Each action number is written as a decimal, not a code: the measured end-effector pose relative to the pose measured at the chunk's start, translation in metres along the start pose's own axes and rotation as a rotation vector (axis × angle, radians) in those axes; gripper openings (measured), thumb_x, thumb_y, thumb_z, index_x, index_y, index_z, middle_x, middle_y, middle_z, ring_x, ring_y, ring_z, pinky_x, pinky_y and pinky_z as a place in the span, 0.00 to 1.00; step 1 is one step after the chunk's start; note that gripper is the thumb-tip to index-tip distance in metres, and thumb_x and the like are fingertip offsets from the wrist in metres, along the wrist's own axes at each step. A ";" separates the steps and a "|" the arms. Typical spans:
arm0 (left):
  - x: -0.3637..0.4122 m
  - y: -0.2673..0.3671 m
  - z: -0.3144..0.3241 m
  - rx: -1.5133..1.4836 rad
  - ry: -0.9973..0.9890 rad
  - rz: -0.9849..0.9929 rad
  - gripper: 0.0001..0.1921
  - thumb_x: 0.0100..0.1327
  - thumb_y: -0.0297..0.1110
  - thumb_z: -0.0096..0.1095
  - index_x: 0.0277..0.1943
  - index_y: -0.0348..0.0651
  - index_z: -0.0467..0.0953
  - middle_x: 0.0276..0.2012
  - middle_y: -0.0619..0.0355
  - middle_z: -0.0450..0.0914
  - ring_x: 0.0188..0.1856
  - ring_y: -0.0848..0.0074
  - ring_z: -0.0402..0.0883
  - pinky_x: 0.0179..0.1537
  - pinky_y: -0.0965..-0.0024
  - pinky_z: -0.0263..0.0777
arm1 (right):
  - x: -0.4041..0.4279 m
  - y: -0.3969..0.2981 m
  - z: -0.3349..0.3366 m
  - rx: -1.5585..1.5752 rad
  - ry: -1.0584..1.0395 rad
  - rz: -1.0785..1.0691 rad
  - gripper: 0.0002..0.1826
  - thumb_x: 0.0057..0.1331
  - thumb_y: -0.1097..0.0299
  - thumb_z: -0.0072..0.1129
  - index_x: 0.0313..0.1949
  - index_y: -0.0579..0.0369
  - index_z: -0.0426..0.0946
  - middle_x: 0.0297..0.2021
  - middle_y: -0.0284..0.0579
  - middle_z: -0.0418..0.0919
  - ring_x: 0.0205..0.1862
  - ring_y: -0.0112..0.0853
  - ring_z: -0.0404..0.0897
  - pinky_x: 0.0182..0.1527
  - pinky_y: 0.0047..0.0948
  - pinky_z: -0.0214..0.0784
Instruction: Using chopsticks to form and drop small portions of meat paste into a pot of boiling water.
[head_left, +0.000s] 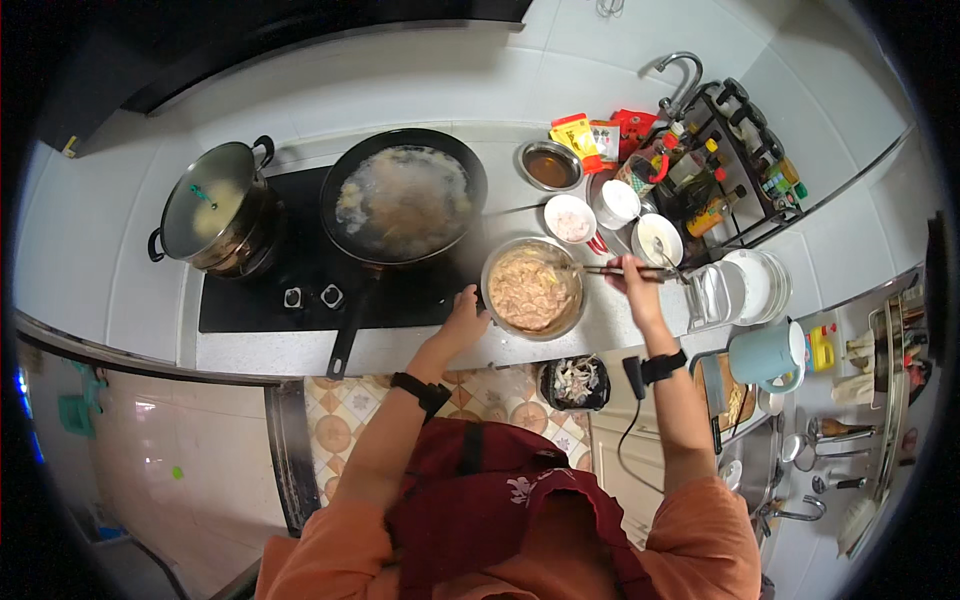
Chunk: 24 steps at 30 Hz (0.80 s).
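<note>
A steel mixing bowl (487, 289) stands on the counter just right of the cooktop. Pale sliced raw meat (531, 291) in a light coating fills much of it. Long chopsticks (600, 269) reach into the bowl from the right, gripped in my right hand (636, 285). At the bowl's left side is my left hand (461, 321), thumb apart from the fingers; whether it touches the rim is hard to tell. Behind the bowl sit a small white bowl of pale pieces (568, 219) and a steel bowl of brown liquid (553, 166).
A wok (405, 196) of steaming, bubbling liquid and a lidded pot (214, 206) occupy the cooktop (247, 315). The wok handle (349, 330) overhangs the front edge. Seasoning bottles (694, 169) crowd the back right. A cleaver (712, 390) lies on a cutting board. Below stands a waste bin (574, 405).
</note>
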<state>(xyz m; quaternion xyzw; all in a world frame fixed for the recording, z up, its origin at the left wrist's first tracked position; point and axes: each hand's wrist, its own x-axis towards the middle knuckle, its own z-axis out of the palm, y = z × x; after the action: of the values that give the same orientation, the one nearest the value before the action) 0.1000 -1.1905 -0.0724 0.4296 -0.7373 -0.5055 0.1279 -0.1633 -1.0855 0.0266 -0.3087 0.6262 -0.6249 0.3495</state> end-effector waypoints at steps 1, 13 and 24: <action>0.004 -0.002 0.005 -0.060 0.010 -0.058 0.28 0.56 0.30 0.47 0.56 0.34 0.44 0.51 0.44 0.53 0.31 0.70 0.72 0.31 0.71 0.67 | -0.007 0.010 -0.002 0.025 0.064 0.044 0.14 0.61 0.61 0.42 0.29 0.61 0.68 0.27 0.40 0.71 0.27 0.25 0.71 0.30 0.19 0.68; 0.012 -0.006 0.015 0.016 -0.030 -0.038 0.33 0.57 0.28 0.44 0.58 0.32 0.33 0.39 0.47 0.66 0.30 0.71 0.74 0.30 0.72 0.69 | -0.023 0.033 0.002 -0.402 -0.197 -0.216 0.10 0.58 0.68 0.48 0.27 0.63 0.72 0.26 0.41 0.72 0.27 0.23 0.69 0.31 0.20 0.63; -0.001 0.020 -0.001 -0.148 -0.033 -0.175 0.32 0.52 0.31 0.50 0.56 0.31 0.43 0.30 0.50 0.71 0.33 0.67 0.71 0.36 0.72 0.64 | -0.016 0.040 -0.023 0.240 0.243 0.107 0.16 0.62 0.58 0.38 0.22 0.55 0.60 0.23 0.45 0.71 0.25 0.34 0.75 0.30 0.27 0.72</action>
<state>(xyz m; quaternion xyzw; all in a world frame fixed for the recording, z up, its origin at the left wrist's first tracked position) 0.0914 -1.1881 -0.0539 0.4733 -0.6597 -0.5746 0.1025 -0.1712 -1.0576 -0.0131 -0.1536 0.6003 -0.7083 0.3383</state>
